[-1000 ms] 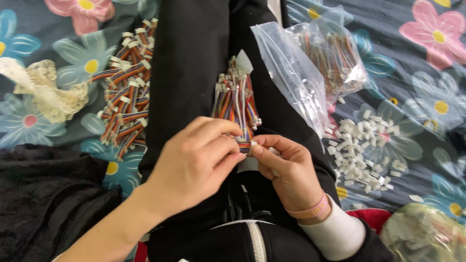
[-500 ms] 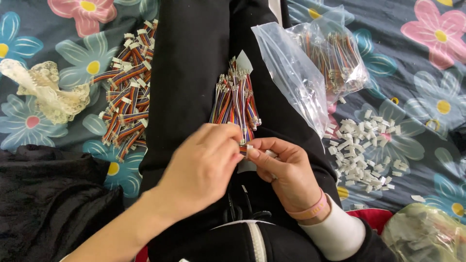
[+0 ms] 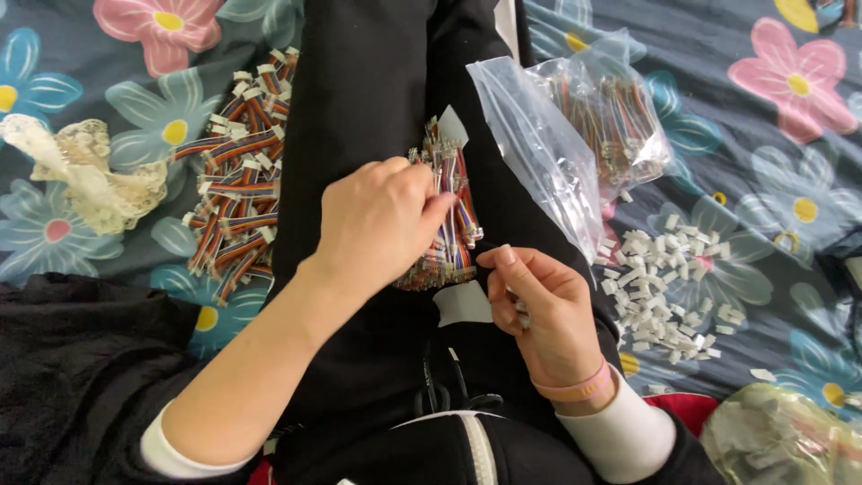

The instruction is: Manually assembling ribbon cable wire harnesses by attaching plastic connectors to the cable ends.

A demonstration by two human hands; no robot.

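My left hand (image 3: 382,220) reaches onto a bundle of short multicoloured wire pieces (image 3: 453,211) lying on my black-trousered lap, its fingertips touching the wires. My right hand (image 3: 539,301) is curled just below and to the right of the bundle, pinching a small white plastic connector; a pink band circles its wrist. A small white paper scrap (image 3: 462,305) lies on my lap under the bundle.
A pile of finished wires with white connectors (image 3: 238,193) lies on the floral blanket at left, beside a lace scrap (image 3: 85,175). At right are a clear bag of wires (image 3: 611,117), an open clear bag (image 3: 539,153) and loose white connectors (image 3: 664,287).
My left hand has moved up from beside my right hand onto the wire bundle. My right hand has stayed low, holding the white connector.
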